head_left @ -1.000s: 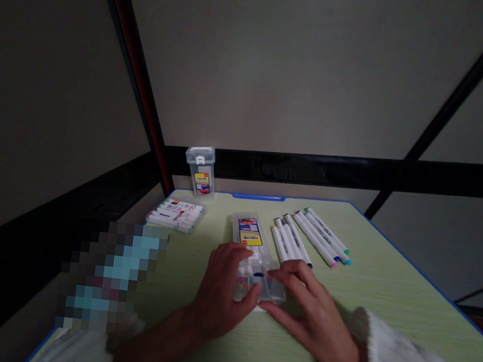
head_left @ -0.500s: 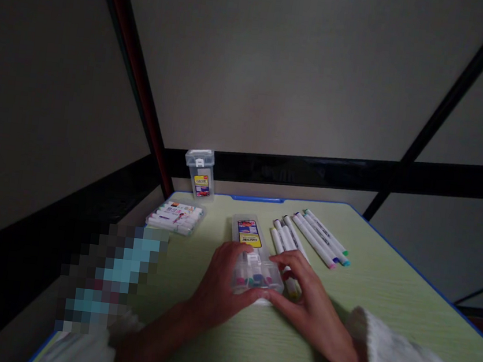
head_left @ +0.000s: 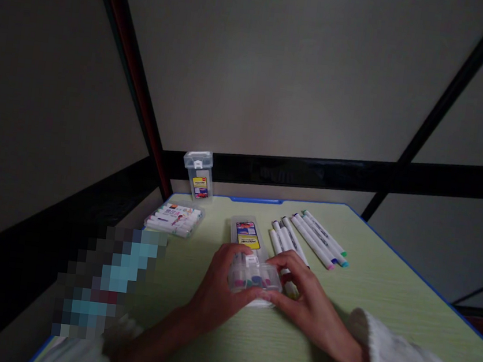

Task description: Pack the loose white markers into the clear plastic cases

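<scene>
A clear plastic marker case (head_left: 246, 233) with a yellow and blue label lies on the table, its lidded end toward me. Coloured marker ends show through the lid. My left hand (head_left: 221, 286) grips the lid from the left, fingers on top and thumb at the near edge. From the right, my right hand (head_left: 304, 296) holds the same end, its thumb meeting the left thumb. Just right of the case lie loose white markers (head_left: 289, 239), partly hidden behind my right fingers. Another group of white markers (head_left: 317, 242) with coloured ends lies farther right.
A second clear case (head_left: 198, 179) stands upright at the table's back left corner. In front of it lies a flat pack of markers (head_left: 175, 219). The light green table (head_left: 386, 290) has a blue edge and meets a wall behind. A pixelated patch covers the left side.
Both hands keep their hold on the case's lidded end. The view has shifted very slightly; otherwise the case and markers look the same.
</scene>
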The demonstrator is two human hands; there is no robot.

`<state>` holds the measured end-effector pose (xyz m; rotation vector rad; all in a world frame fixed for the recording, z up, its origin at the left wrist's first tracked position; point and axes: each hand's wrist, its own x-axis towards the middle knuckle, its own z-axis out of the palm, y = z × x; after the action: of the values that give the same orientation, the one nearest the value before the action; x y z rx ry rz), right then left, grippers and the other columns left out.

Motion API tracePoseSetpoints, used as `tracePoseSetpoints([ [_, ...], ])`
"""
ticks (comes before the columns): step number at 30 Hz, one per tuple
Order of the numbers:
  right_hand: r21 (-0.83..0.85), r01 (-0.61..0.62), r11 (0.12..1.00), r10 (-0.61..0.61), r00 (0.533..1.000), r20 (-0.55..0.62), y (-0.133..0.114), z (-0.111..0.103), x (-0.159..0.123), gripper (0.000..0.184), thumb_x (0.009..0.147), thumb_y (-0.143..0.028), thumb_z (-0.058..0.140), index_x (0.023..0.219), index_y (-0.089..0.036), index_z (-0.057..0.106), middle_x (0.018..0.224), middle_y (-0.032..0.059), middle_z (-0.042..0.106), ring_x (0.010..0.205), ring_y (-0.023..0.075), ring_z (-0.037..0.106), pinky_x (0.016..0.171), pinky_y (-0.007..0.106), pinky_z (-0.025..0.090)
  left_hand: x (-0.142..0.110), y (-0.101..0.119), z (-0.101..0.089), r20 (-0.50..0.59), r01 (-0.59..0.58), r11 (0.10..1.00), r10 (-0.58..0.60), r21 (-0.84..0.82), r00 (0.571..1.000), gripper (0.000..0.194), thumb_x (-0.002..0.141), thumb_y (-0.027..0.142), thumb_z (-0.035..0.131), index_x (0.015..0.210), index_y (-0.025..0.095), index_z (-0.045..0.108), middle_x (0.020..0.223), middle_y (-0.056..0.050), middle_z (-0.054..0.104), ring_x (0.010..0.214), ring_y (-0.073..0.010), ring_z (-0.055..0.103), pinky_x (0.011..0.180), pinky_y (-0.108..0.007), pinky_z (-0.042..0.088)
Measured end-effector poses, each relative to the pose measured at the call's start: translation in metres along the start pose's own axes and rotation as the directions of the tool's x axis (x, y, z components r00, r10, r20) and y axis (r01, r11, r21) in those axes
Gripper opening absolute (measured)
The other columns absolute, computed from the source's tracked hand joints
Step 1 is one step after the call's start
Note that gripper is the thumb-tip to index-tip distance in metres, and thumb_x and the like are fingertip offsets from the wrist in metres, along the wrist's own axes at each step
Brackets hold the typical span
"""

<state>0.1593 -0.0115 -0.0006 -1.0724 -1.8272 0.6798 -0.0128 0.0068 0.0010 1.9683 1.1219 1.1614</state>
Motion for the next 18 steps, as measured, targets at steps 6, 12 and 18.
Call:
tracePoseSetpoints([
  [6,0.005,0.010,1.000,-0.010,1.000,0.018,-0.0011,-0.0028,0.0009,0.021,0.079,-0.035,0.057,0.093,-0.020,0.052,0.087,0.0043,0.052,0.077,0.0183,0.051,0.062,0.031,0.044,0.0019,0.0029,-0.0007,-0.001,0.006,1.000,-0.006,-0.020,1.000,0.041,0.060,0.012,0.069,0.096,0.019,0.050,0.097,-0.004,0.056,0.093,-0.0228,0.053,0.083,-0.035,0.041],
  [12,-0.007,0.015,1.000,-0.015,1.000,0.025,0.0013,-0.0020,0.0010,0.021,0.079,-0.033,0.058,0.092,-0.020,0.051,0.086,0.0033,0.052,0.077,0.0179,0.051,0.061,0.029,0.043,0.0014,-0.0004,-0.0012,0.030,-0.003,1.000,0.003,-0.004,1.000,0.043,0.060,0.009,0.067,0.098,0.018,0.049,0.101,-0.006,0.054,0.097,-0.0239,0.051,0.085,-0.038,0.040],
  [18,-0.013,0.013,1.000,-0.013,1.000,0.021,0.0012,-0.0020,0.0019,0.020,0.077,-0.033,0.059,0.090,-0.020,0.052,0.085,0.0033,0.052,0.076,0.0176,0.051,0.060,0.029,0.043,0.0010,-0.0039,-0.0014,0.029,-0.076,0.997,0.075,0.026,0.997,0.045,0.062,0.011,0.065,0.102,0.020,0.046,0.105,-0.006,0.051,0.098,-0.0238,0.049,0.087,-0.039,0.038],
])
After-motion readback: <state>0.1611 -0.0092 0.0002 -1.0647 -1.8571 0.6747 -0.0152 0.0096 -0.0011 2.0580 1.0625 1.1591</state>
